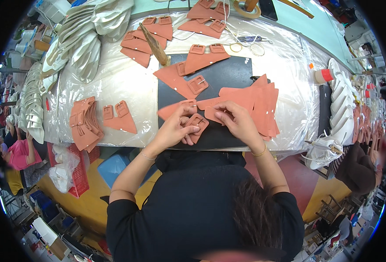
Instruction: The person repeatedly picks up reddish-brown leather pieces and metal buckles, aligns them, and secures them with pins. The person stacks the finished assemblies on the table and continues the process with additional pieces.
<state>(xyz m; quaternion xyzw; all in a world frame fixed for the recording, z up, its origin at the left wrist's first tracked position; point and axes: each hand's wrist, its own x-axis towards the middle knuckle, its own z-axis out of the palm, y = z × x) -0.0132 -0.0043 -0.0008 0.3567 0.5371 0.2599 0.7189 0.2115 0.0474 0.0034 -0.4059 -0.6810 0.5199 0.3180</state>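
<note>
My left hand (175, 126) is closed on a terracotta buckle piece (200, 133), a flat shoe-upper part with a covered square buckle. Between the thumb and fingers of my right hand (236, 120) is the rounded end of a terracotta strap (210, 113), just beside the buckle. Both hands are over the near part of a black mat (228, 65). To the right of my right hand lies a fanned stack of plain terracotta pieces (267, 100). Beyond my hands, two-buckle pieces (177, 81) overlap on the mat. My left fingers partly hide the held piece.
At left sit a stack of buckled pieces (83, 126) and a single one (124, 121). More lie at the back near a pointed wooden stick (153, 45) and scissors (247, 46). White shoe parts (81, 43) pile far left; others (342, 105) line the right. A red crate (80, 174) stands below left.
</note>
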